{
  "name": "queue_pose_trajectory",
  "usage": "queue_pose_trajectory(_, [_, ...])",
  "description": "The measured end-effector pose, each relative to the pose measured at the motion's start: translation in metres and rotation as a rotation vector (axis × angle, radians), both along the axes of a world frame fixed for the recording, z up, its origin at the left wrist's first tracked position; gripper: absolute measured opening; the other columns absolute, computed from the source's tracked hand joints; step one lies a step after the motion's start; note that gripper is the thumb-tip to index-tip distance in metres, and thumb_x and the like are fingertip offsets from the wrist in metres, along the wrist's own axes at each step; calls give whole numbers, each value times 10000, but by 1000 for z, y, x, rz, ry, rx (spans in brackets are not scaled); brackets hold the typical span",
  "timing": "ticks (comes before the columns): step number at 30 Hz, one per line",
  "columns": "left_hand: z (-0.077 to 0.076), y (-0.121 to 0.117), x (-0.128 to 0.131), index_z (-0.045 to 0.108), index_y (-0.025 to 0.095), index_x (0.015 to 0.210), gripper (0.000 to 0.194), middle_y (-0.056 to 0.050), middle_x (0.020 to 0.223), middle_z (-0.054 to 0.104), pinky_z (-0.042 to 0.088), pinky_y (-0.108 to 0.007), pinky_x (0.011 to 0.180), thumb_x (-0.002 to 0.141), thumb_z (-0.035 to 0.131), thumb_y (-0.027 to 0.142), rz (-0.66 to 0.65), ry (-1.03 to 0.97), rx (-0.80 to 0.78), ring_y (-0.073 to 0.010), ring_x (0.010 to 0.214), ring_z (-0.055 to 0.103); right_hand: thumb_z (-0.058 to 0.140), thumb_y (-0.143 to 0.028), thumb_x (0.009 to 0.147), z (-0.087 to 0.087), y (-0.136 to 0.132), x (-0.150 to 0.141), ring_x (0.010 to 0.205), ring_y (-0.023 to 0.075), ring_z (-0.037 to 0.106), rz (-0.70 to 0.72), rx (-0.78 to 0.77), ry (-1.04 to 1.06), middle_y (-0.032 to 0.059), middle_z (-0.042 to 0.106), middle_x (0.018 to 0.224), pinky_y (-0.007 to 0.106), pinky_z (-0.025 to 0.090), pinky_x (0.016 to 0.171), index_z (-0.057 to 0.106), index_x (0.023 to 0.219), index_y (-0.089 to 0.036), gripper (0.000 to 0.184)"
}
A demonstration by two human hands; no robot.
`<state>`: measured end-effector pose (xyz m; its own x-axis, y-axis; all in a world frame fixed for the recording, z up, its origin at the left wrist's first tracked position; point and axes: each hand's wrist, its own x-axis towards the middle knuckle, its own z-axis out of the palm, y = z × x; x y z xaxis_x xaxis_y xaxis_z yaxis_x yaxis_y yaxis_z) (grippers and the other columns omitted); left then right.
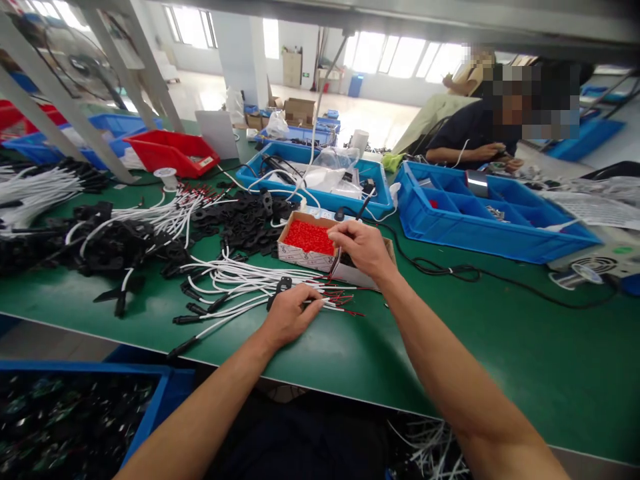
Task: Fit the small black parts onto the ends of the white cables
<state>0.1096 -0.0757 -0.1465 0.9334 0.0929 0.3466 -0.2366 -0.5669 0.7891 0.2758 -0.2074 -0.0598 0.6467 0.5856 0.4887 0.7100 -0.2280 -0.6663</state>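
Observation:
My left hand (295, 312) is closed on a white cable (325, 300) with thin red and black wire ends, low over the green bench. A black plastic clip (283, 285) shows just behind that hand. To its left spread several more white cables (235, 270) with black connectors. My right hand (361, 245) pinches a slender dark pen-like tool (366, 204), whose exact kind I cannot make out. It hovers at the right side of a cardboard box (306, 257) filled with small red pieces (309, 235). The box's right compartment is partly hidden by this hand.
Black flat plastic parts (245, 220) are heaped behind the cables. Blue trays (320, 175) and a divided blue bin (495, 230) line the back, with a black cord (450, 270) in front. A co-worker (465, 143) sits opposite. A blue crate (165, 400) stands lower left.

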Motion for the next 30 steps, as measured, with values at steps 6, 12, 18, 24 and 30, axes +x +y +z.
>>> queue_pose_trajectory(6, [4,2,1,620,156,837,163,-8,765,638,467,-227,687,898,559,295,161,-84,-156,-111,700,579,720,-335,806,-37,-58,-44,672,149,608,-9,331,534,40,668,786,297,513,633,705,971,-175,231])
queue_pose_trajectory(12, [5,-1,1,648,153,837,159,-11,763,645,464,-213,666,887,580,287,137,-92,-145,-106,692,579,766,-269,758,-79,-64,-62,647,117,583,60,467,791,15,640,788,262,507,615,667,925,-177,215])
queue_pose_trajectory(18, [6,-4,1,665,155,830,148,-15,776,663,469,-216,665,877,592,274,111,-55,-105,-111,701,591,775,-258,739,-85,-61,-62,638,104,570,82,468,853,5,622,774,240,496,613,622,875,-167,224])
queue_pose_trajectory(24, [5,-4,2,660,152,803,151,-20,769,665,473,-223,675,873,588,264,103,-51,-81,-116,698,595,773,-272,736,-87,-62,-61,657,109,560,88,441,846,11,617,796,247,489,625,627,892,-169,238])
queue_pose_trajectory(30, [2,-3,2,663,156,820,137,-13,790,669,471,-221,698,879,583,250,87,-44,-79,-113,722,601,786,-271,726,-86,-62,-62,656,109,561,125,444,876,13,619,805,242,485,613,604,865,-171,249])
